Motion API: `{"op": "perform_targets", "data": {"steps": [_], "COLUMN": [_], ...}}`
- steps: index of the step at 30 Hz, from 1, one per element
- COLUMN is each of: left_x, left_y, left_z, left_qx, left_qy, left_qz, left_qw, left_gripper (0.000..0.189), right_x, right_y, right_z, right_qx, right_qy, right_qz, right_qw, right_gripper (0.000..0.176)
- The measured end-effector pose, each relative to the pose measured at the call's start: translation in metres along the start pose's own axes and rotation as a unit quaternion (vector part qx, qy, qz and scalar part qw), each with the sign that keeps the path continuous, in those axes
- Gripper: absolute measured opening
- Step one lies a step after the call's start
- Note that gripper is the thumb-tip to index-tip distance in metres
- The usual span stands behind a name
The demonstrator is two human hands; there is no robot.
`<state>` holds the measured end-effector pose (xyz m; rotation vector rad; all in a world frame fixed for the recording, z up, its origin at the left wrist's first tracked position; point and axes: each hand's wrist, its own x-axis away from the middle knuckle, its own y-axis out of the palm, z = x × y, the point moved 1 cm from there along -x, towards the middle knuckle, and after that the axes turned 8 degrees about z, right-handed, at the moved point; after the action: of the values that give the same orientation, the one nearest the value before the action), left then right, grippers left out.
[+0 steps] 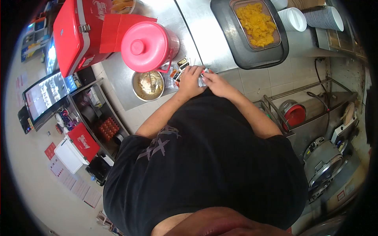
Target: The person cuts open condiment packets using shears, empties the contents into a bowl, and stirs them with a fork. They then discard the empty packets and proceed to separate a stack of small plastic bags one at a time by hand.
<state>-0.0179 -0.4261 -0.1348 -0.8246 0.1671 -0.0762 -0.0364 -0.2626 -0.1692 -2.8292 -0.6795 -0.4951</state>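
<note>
At the front edge of the steel counter (122, 84), my left hand (191, 82) and my right hand (219, 85) are close together on a small white-and-red packet (208, 71). My right thumb and fingers pinch the packet, while the left fingers curl over its other side and partly hide it. Several small dark-and-orange sachets (176, 74) lie just left of my left hand, on clear plastic. Further left is a metal bowl (148, 92) with a brownish film and a utensil inside. Behind it, a pink lidded bucket (143, 49) with a handle stands upright.
A red cooler box (67, 37) sits at the back left. On the right, a dark tray (226, 37) carries a mesh basket of yellow food (256, 25). Stacked white cups (293, 19) lie beyond. A metal rack (289, 92) and pots are right of my body.
</note>
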Motion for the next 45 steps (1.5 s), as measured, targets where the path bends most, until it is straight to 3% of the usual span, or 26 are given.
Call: {"op": "perform_targets", "data": {"steps": [1, 3, 5, 7, 9, 10, 11, 13, 15, 16, 19, 21, 23, 26, 29, 31, 32, 33, 34, 35, 36, 37, 39, 41, 43, 45], "left_x": [0.003, 0.007, 0.010, 0.007, 0.008, 0.008, 0.010, 0.035, 0.058, 0.069, 0.089, 0.092, 0.088, 0.083, 0.084, 0.095, 0.059, 0.052, 0.049, 0.048, 0.050, 0.045, 0.041, 0.042, 0.046, 0.048], "left_y": [0.002, 0.014, 0.029, 0.029, 0.024, 0.018, 0.012, 0.020, 0.021, 0.023, 0.033, 0.035, 0.032, 0.033, 0.043, 0.060, 0.014, 0.001, -0.006, -0.009, -0.002, -0.003, -0.005, 0.001, 0.012, 0.021], "left_z": [-0.001, -0.010, -0.028, -0.030, -0.030, -0.032, -0.035, -0.068, -0.089, -0.100, -0.136, -0.146, -0.146, -0.155, -0.165, -0.188, -0.130, -0.118, -0.111, -0.109, -0.109, -0.102, -0.088, -0.088, -0.094, -0.100], "left_qx": [-0.001, -0.009, -0.016, 0.015, 0.037, 0.022, 0.006, -0.052, -0.238, -0.238, -0.298, -0.245, -0.242, -0.216, -0.057, 0.145, 0.272, 0.275, 0.369, 0.458, 0.530, 0.531, 0.601, 0.624, 0.716, 0.704], "left_qy": [-0.004, -0.071, -0.091, -0.090, -0.071, -0.053, -0.036, -0.073, -0.173, -0.177, -0.259, -0.282, -0.278, -0.269, -0.365, -0.490, -0.568, -0.567, -0.574, -0.574, -0.571, -0.568, -0.583, -0.560, -0.537, -0.536], "left_qz": [0.001, 0.012, 0.013, 0.032, 0.038, 0.070, 0.102, 0.084, 0.043, 0.046, -0.013, -0.039, -0.005, -0.040, 0.040, 0.075, 0.045, 0.049, 0.041, 0.032, 0.072, 0.073, 0.105, 0.091, 0.026, 0.049], "left_qw": [1.000, 0.997, 0.996, 0.995, 0.996, 0.996, 0.994, 0.992, 0.955, 0.954, 0.919, 0.927, 0.930, 0.938, 0.929, 0.856, 0.776, 0.775, 0.730, 0.678, 0.623, 0.625, 0.536, 0.537, 0.446, 0.463], "left_gripper": [0.058, 0.063, 0.067, 0.068, 0.076, 0.081, 0.085, 0.089, 0.085, 0.085, 0.075, 0.068, 0.053, 0.036, 0.022, 0.020, 0.016, 0.016, 0.015, 0.015, 0.017, 0.017, 0.011, 0.010, 0.014, 0.019], "right_x": [-0.001, 0.003, 0.004, -0.006, -0.019, -0.026, -0.034, -0.050, -0.076, -0.085, -0.102, -0.100, -0.090, -0.082, -0.062, -0.059, -0.059, -0.061, -0.060, -0.059, -0.057, -0.057, -0.059, -0.055, -0.054, -0.050], "right_y": [0.004, -0.007, -0.011, -0.015, -0.028, -0.032, -0.037, -0.049, -0.059, -0.061, -0.060, -0.051, -0.038, -0.024, -0.002, 0.014, 0.023, 0.031, 0.036, 0.042, 0.047, 0.048, 0.051, 0.058, 0.063, 0.070], "right_z": [-0.004, -0.011, -0.013, -0.008, -0.005, 0.001, 0.007, -0.003, 0.021, 0.025, 0.021, 0.010, -0.004, -0.003, -0.023, -0.023, -0.012, -0.005, -0.006, -0.003, 0.001, 0.008, 0.017, 0.017, 0.018, 0.014], "right_qx": [-0.153, -0.206, 0.048, 0.094, 0.134, 0.153, 0.155, 0.245, 0.225, 0.205, 0.244, 0.251, 0.428, 0.391, 0.424, 0.418, 0.326, 0.229, 0.231, 0.053, -0.129, -0.128, -0.212, -0.270, -0.327, -0.293], "right_qy": [0.075, 0.138, -0.099, -0.081, 0.040, -0.085, -0.088, -0.011, -0.010, -0.006, -0.077, -0.006, -0.176, -0.271, -0.306, -0.317, -0.278, -0.234, -0.236, 0.003, 0.242, 0.239, 0.257, 0.272, 0.271, 0.249], "right_qz": [-0.012, -0.014, -0.020, -0.011, -0.015, 0.064, 0.060, 0.143, 0.158, 0.175, 0.239, 0.225, 0.323, 0.267, 0.222, 0.187, 0.126, 0.063, 0.061, -0.013, -0.084, -0.083, -0.083, -0.036, 0.023, 0.049], "right_qw": [0.985, 0.969, 0.994, 0.992, 0.990, 0.982, 0.982, 0.959, 0.961, 0.963, 0.937, 0.942, 0.826, 0.838, 0.823, 0.831, 0.895, 0.943, 0.942, 0.998, 0.958, 0.959, 0.939, 0.923, 0.905, 0.922], "right_gripper": [0.031, 0.037, 0.036, 0.032, 0.025, 0.024, 0.024, 0.025, 0.027, 0.029, 0.037, 0.042, 0.040, 0.041, 0.042, 0.044, 0.043, 0.042, 0.042, 0.039, 0.036, 0.036, 0.028, 0.022, 0.019, 0.019]}}
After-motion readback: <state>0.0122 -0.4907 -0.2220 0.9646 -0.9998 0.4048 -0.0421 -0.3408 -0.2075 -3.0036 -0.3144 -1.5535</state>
